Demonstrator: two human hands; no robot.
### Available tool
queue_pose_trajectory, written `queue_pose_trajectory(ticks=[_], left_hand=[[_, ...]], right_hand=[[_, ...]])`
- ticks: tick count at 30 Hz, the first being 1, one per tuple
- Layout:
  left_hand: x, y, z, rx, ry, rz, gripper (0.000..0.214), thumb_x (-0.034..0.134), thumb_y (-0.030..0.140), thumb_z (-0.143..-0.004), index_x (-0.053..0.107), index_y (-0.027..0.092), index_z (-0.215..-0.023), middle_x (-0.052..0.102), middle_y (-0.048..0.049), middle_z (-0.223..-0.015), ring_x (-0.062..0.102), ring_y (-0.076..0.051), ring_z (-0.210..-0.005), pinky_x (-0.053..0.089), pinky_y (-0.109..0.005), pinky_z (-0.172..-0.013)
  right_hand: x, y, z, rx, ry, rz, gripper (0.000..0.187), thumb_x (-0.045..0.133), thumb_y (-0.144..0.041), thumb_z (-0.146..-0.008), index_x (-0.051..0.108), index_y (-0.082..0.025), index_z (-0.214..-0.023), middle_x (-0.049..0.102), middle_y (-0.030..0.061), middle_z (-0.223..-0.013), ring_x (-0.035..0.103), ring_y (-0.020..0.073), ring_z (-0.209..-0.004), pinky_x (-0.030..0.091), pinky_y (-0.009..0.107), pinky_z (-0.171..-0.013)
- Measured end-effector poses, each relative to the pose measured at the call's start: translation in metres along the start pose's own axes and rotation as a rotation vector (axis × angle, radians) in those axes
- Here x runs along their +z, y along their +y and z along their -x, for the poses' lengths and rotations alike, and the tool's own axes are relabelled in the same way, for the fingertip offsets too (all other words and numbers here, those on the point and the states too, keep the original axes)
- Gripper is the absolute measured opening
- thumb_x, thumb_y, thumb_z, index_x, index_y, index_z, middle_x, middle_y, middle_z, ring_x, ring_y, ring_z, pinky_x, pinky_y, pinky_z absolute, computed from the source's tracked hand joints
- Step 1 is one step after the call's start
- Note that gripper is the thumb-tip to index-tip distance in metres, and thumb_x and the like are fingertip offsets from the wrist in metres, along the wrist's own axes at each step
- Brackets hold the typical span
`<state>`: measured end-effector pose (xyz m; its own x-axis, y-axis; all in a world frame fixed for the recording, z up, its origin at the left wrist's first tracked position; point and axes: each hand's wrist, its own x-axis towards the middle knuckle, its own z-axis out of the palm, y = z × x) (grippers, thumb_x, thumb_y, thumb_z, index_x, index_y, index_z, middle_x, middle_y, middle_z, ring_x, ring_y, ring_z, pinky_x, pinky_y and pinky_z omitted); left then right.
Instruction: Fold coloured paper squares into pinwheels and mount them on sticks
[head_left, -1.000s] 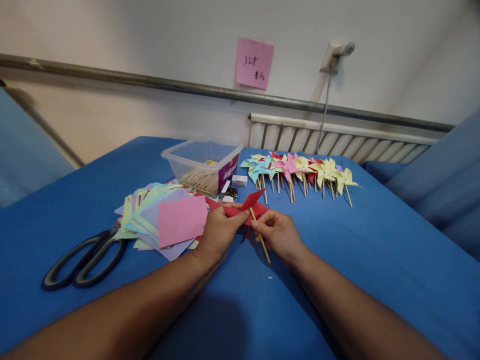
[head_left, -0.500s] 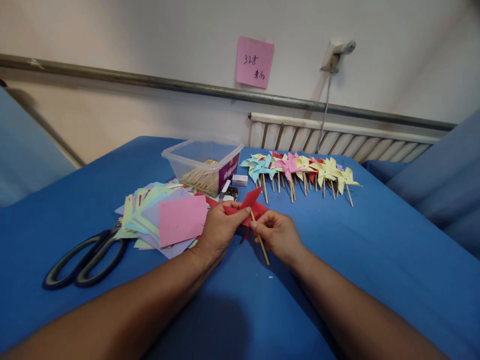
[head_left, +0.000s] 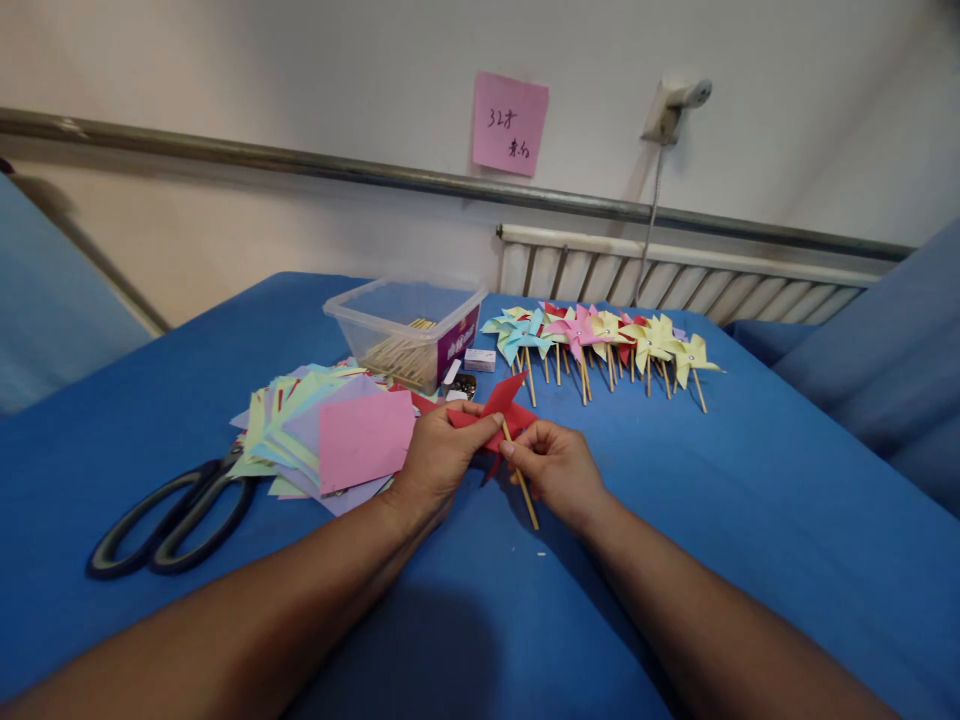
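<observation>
A red paper pinwheel (head_left: 501,404) is held between both hands just above the blue table. My left hand (head_left: 433,458) pinches its folded blades from the left. With fingers closed, my right hand (head_left: 553,468) grips the thin wooden stick (head_left: 523,484) that runs down from the pinwheel's middle. A fanned pile of coloured paper squares (head_left: 330,436), pink on top, lies just left of my left hand.
Black scissors (head_left: 166,512) lie at the left. A clear plastic box (head_left: 407,327) with wooden sticks stands behind the papers, with small items (head_left: 466,383) beside it. A row of several finished pinwheels (head_left: 600,342) lies at the back right. A pink note (head_left: 509,124) hangs on the wall.
Hardly anything differs: the stick has tilted very slightly and the hands stay in the same place on the red pinwheel.
</observation>
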<state>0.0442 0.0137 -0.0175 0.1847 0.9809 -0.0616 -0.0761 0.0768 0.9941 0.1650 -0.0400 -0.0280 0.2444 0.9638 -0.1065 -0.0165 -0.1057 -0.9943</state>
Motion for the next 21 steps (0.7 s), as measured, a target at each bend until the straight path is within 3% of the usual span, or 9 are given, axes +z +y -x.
queue_pose_trajectory(ticks=[8,10,12,14,16,18,21], left_hand=[[-0.002,-0.002,-0.003,-0.015,-0.003,-0.005,0.026,0.077,0.032,-0.059,0.061,0.014,-0.070,0.063,-0.0009,-0.058,0.058,-0.014,-0.051,0.045,-0.025,-0.052],[-0.002,-0.003,-0.003,-0.014,0.005,-0.012,0.026,0.077,0.032,-0.059,0.061,0.014,-0.070,0.063,-0.0010,-0.059,0.058,-0.014,-0.052,0.045,-0.025,-0.052],[-0.003,-0.003,-0.004,-0.011,0.011,-0.018,0.026,0.077,0.032,-0.059,0.061,0.014,-0.069,0.064,-0.0013,-0.060,0.059,-0.014,-0.054,0.046,-0.025,-0.054],[-0.003,-0.003,-0.003,-0.013,0.013,-0.027,0.026,0.077,0.033,-0.059,0.061,0.014,-0.069,0.064,-0.0012,-0.061,0.058,-0.013,-0.055,0.045,-0.025,-0.055],[-0.002,-0.003,-0.001,-0.018,0.008,-0.035,0.026,0.076,0.033,-0.060,0.060,0.015,-0.069,0.062,0.0000,-0.059,0.057,-0.012,-0.054,0.044,-0.023,-0.053],[-0.002,-0.001,0.001,-0.024,-0.008,-0.044,0.025,0.076,0.032,-0.061,0.059,0.015,-0.068,0.060,0.0016,-0.057,0.054,-0.010,-0.052,0.042,-0.022,-0.051],[-0.001,0.000,0.003,-0.028,-0.042,-0.061,0.024,0.076,0.032,-0.062,0.060,0.015,-0.068,0.058,0.0027,-0.056,0.051,-0.009,-0.050,0.039,-0.020,-0.048]], right_hand=[[0.000,0.006,-0.002,0.024,-0.043,0.025,0.033,0.069,-0.045,-0.067,0.049,-0.019,-0.060,0.055,-0.0044,-0.044,0.041,0.0072,-0.034,0.030,0.020,-0.037],[-0.001,0.009,-0.003,-0.012,-0.001,0.022,0.033,0.070,-0.045,-0.067,0.050,-0.019,-0.065,0.056,-0.0045,-0.049,0.043,0.0078,-0.038,0.033,0.021,-0.040],[-0.003,0.012,-0.006,-0.062,0.114,0.030,0.035,0.074,-0.043,-0.064,0.054,-0.019,-0.079,0.060,-0.0030,-0.060,0.049,0.0098,-0.047,0.039,0.023,-0.047],[-0.007,0.013,-0.010,-0.120,0.252,0.051,0.051,0.080,-0.039,-0.058,0.055,-0.020,-0.098,0.066,0.0029,-0.084,0.057,0.0137,-0.063,0.045,0.026,-0.057],[-0.011,0.013,-0.014,-0.166,0.321,0.046,0.064,0.082,-0.036,-0.054,0.054,-0.021,-0.109,0.062,0.0087,-0.110,0.060,0.0177,-0.082,0.048,0.030,-0.068],[-0.013,0.011,-0.017,-0.169,0.263,-0.026,0.058,0.082,-0.036,-0.055,0.057,-0.021,-0.105,0.061,0.0099,-0.115,0.059,0.0197,-0.091,0.048,0.032,-0.075],[-0.015,0.007,-0.018,-0.090,0.043,-0.133,0.036,0.078,-0.039,-0.062,0.062,-0.017,-0.086,0.067,0.0057,-0.085,0.061,0.0172,-0.076,0.047,0.032,-0.072]])
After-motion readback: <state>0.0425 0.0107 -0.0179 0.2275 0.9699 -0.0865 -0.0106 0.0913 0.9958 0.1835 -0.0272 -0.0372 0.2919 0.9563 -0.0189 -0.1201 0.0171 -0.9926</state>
